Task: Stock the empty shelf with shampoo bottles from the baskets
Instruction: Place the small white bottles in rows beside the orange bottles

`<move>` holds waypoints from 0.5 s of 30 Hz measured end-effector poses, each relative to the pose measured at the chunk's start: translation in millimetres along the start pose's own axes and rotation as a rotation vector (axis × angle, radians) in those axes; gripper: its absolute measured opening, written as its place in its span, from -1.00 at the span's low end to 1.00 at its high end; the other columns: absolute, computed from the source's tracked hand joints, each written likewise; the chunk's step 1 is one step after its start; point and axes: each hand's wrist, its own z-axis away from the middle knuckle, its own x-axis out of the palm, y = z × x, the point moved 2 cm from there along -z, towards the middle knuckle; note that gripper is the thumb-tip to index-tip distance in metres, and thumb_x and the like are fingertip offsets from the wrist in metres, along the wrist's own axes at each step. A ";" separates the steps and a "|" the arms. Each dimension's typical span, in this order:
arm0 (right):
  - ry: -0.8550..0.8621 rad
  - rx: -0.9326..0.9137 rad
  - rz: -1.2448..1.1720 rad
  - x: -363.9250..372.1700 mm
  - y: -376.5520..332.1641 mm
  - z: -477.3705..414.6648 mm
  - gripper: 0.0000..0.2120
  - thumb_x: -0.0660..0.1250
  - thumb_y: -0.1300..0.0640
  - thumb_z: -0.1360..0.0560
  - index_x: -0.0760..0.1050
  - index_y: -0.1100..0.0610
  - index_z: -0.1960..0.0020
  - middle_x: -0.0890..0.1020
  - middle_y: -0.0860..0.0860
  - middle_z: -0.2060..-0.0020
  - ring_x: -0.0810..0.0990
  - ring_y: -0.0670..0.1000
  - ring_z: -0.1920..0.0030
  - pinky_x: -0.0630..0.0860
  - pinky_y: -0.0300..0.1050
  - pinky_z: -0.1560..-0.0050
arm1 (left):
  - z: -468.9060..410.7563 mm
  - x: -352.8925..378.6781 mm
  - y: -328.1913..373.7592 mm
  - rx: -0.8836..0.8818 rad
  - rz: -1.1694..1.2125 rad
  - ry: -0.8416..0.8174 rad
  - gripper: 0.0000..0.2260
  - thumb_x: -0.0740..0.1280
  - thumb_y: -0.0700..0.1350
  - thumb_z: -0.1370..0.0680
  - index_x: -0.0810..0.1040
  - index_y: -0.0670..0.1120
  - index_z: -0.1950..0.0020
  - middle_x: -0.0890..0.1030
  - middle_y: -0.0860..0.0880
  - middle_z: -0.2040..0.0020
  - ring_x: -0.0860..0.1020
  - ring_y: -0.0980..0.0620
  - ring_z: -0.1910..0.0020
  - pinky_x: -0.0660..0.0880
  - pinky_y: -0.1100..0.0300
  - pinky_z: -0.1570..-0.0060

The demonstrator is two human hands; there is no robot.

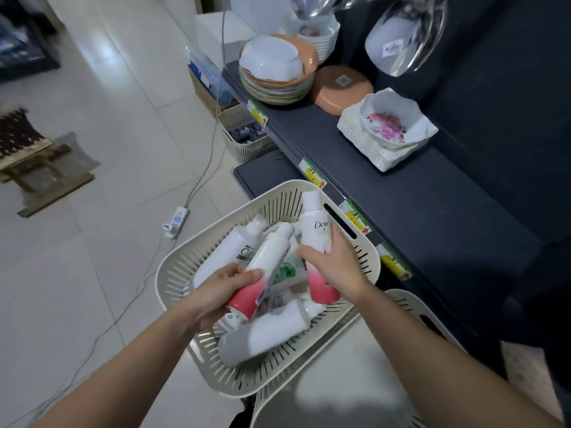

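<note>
A cream slotted basket [176, 273] on the floor holds several shampoo bottles. My left hand [222, 288] grips a white bottle with a pink base [268, 257], tilted, just above the basket. My right hand [335, 267] grips a white and pink Dove bottle [315, 223], held nearly upright at the basket's right side. A white Clear bottle [234, 245] and a white and grey bottle [262, 335] lie in the basket. The dark shelf [432, 227] stands to the right, its near stretch bare.
A second cream basket [401, 301] sits under my right forearm. Stacked bowls [278, 69] and a flowered white bowl [389, 125] stand farther along the shelf. A small basket [238, 140] sits beside the shelf end. A power strip [177, 220] and cable lie on the tiled floor.
</note>
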 end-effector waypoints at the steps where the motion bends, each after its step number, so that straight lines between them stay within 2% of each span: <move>1: 0.021 0.004 -0.033 -5.1 -3.1 6.3 -0.61 0.47 0.02 -0.31 0.43 -0.01 -0.09 0.63 0.03 0.10 0.65 0.05 0.12 0.62 0.10 0.07 | 7.6 5.5 2.0 0.040 0.027 -0.007 -0.53 0.48 -0.16 -0.34 0.39 -0.26 -0.16 0.58 -0.30 -0.04 0.66 -0.11 0.26 0.57 0.14 0.40; 3: 0.042 0.002 -0.112 -15.1 -8.2 20.6 -0.60 0.46 0.11 -0.28 0.43 0.02 -0.07 0.62 0.06 0.12 0.65 0.07 0.15 0.61 0.04 0.17 | 24.1 21.2 3.4 0.101 -0.026 -0.040 -0.43 0.53 -0.29 -0.29 0.38 -0.22 -0.23 0.55 -0.26 -0.12 0.66 -0.09 0.18 0.59 0.16 0.32; 5: 0.036 -0.020 -0.172 -25.3 -12.7 37.3 -0.54 0.46 0.11 -0.21 0.45 0.03 -0.08 0.63 0.04 0.16 0.64 0.04 0.21 0.55 -0.10 0.30 | 39.9 40.0 0.8 0.158 -0.081 -0.050 -0.33 0.54 -0.37 -0.21 0.38 -0.15 -0.27 0.55 -0.20 -0.05 0.64 -0.04 0.21 0.59 0.15 0.31; 8: 0.020 -0.052 -0.262 -42.5 -15.9 67.6 -0.49 0.52 -0.19 -0.16 0.49 -0.05 -0.03 0.68 -0.03 0.23 0.68 -0.01 0.28 0.58 -0.10 0.30 | 65.1 68.7 -3.6 0.235 -0.054 -0.027 -0.35 0.51 -0.31 -0.20 0.40 -0.18 -0.25 0.56 -0.19 0.08 0.60 -0.03 0.30 0.57 0.12 0.35; 10: -0.001 -0.066 -0.309 -54.3 -14.5 87.5 -0.40 0.40 -0.43 -0.20 0.51 -0.11 -0.11 0.68 -0.04 0.14 0.68 0.05 0.15 0.63 0.09 0.09 | 82.5 85.4 -7.3 0.297 -0.075 -0.007 -0.36 0.61 -0.20 -0.24 0.40 -0.19 -0.24 0.61 -0.19 0.10 0.61 -0.06 0.32 0.57 0.12 0.36; 11: -0.015 -0.055 -0.338 -60.8 -12.9 97.7 -0.34 0.33 -0.48 -0.23 0.48 -0.11 -0.19 0.66 0.00 0.05 0.66 0.11 0.06 0.60 0.18 -0.05 | 91.5 94.3 -9.7 0.326 -0.076 0.011 -0.42 0.58 -0.06 -0.31 0.42 -0.18 -0.21 0.64 -0.18 0.13 0.61 -0.07 0.33 0.57 0.12 0.37; 12: -0.024 -0.046 -0.373 -68.0 -11.3 108.7 -0.32 0.28 -0.48 -0.26 0.46 -0.09 -0.22 0.62 0.04 0.01 0.63 0.15 0.01 0.57 0.23 -0.13 | 101.3 104.4 -12.0 0.349 -0.074 0.034 -0.51 0.46 0.08 -0.38 0.45 -0.17 -0.17 0.66 -0.16 0.17 0.61 -0.07 0.36 0.57 0.13 0.38; 13: -0.027 -0.056 -0.405 -75.6 -10.7 120.5 -0.38 0.27 -0.46 -0.29 0.46 -0.08 -0.18 0.60 0.05 0.02 0.61 0.13 0.03 0.57 0.22 -0.13 | 110.7 115.2 -14.5 0.366 -0.086 0.058 -0.54 0.32 0.18 -0.45 0.49 -0.17 -0.13 0.67 -0.15 0.22 0.62 -0.08 0.37 0.57 0.13 0.39; 15: -0.005 -0.104 -0.436 -91.5 -10.2 144.7 -0.57 0.30 -0.35 -0.40 0.48 -0.06 -0.06 0.60 0.01 0.10 0.59 0.01 0.12 0.59 0.05 0.01 | 127.8 137.3 -19.4 0.387 -0.155 0.088 -0.51 0.11 0.24 -0.58 0.54 -0.18 -0.06 0.67 -0.14 0.29 0.62 -0.07 0.40 0.55 0.17 0.41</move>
